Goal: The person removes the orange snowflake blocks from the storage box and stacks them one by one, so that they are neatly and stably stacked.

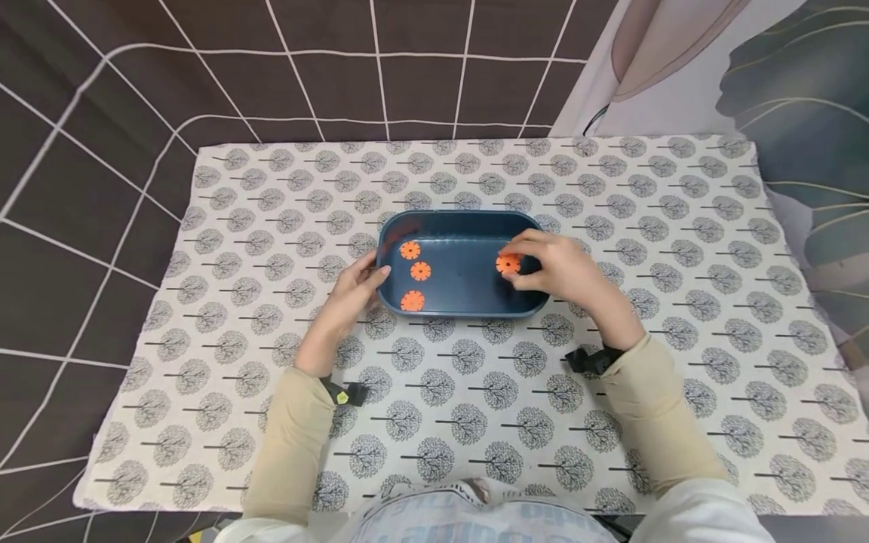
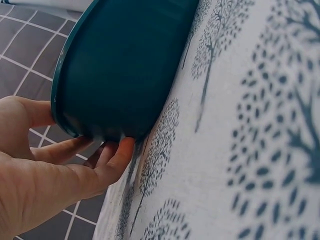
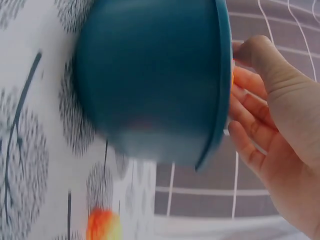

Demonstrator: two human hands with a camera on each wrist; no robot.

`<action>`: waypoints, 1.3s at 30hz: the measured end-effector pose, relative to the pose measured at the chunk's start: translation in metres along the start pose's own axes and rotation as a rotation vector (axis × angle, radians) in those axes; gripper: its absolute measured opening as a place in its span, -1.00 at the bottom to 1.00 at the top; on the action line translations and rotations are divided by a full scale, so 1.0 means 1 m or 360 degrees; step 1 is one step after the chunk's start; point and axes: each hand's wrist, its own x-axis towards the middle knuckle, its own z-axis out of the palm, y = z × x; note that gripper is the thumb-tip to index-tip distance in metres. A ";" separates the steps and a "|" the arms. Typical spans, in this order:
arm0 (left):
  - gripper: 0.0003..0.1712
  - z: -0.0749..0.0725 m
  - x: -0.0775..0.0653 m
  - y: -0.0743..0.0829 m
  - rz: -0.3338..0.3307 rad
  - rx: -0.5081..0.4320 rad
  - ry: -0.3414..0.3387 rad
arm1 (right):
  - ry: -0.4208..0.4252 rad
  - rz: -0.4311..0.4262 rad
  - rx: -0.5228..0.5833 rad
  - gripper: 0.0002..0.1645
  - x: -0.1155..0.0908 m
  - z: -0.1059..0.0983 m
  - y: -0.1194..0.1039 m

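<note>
In the head view, a dark blue-green rectangular tray point(image 1: 458, 280) with rounded corners sits on a table point(image 1: 686, 302) covered in tree-print cloth. Three orange notched discs, an upper one point(image 1: 405, 254), a middle one point(image 1: 416, 274) and a lower one point(image 1: 407, 305), lie apart from each other on the floor at its left end. A fourth disc point(image 1: 503, 266) is pinched between thumb and fingers of the right hand point(image 1: 562, 270) over the right end; whether it touches the floor cannot be told. By this, three discs appear placed and the fourth is not yet let go; whether it is being set down or picked up is unclear. The discs are flat, bright orange and round, with slots cut about the edge and a dark central hole in some. The left hand point(image 1: 346, 296) grips the tray's left end, thumb at the rim. In the left wrist view, that thumb overlaps the rim while the fingers rest against the outer wall, and no discs show. In the right wrist view, the right hand's fingers are beyond the rim, with only an orange sliver of the held disc visible; an orange-yellow blur point(image 3: 103, 225) below is too indistinct to name.
</note>
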 end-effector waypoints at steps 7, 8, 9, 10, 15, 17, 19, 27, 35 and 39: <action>-0.35 0.001 0.000 0.000 -0.0001 -0.0007 -0.0008 | 0.0187 0.0075 0.0039 -0.64 -0.022 -0.016 0.018; -0.35 0.001 -0.001 0.000 -0.0004 0.0006 -0.0005 | 0.0206 0.0078 0.0036 -0.64 -0.025 -0.017 0.021; -0.35 0.001 -0.001 0.000 -0.0006 0.0014 -0.0003 | 0.0220 0.0090 0.0031 -0.64 -0.028 -0.019 0.023; -0.35 0.000 -0.001 0.000 -0.0008 0.0015 0.0001 | 0.0231 0.0099 0.0025 -0.65 -0.031 -0.020 0.025; -0.34 0.000 -0.003 0.001 -0.0002 -0.0023 -0.0014 | 0.0243 0.0193 0.0009 -0.63 -0.044 -0.023 0.033; -0.34 0.000 -0.003 0.002 0.0001 -0.0029 -0.0018 | 0.0231 0.0234 0.0006 -0.61 -0.048 -0.023 0.037; -0.34 0.000 -0.003 0.002 0.0002 -0.0022 -0.0020 | 0.0222 0.0248 -0.0013 -0.59 -0.053 -0.023 0.041; -0.35 0.001 -0.002 0.001 -0.0007 0.0000 -0.0019 | 0.0158 0.0267 -0.0067 -0.56 -0.065 -0.018 0.056; -0.35 0.001 -0.002 0.000 0.0007 0.0002 -0.0018 | 0.0073 0.0350 -0.0071 -0.51 -0.070 -0.014 0.063; -0.35 0.001 -0.002 0.000 0.0018 0.0001 -0.0022 | 0.0001 0.0428 -0.0071 -0.50 -0.071 -0.013 0.064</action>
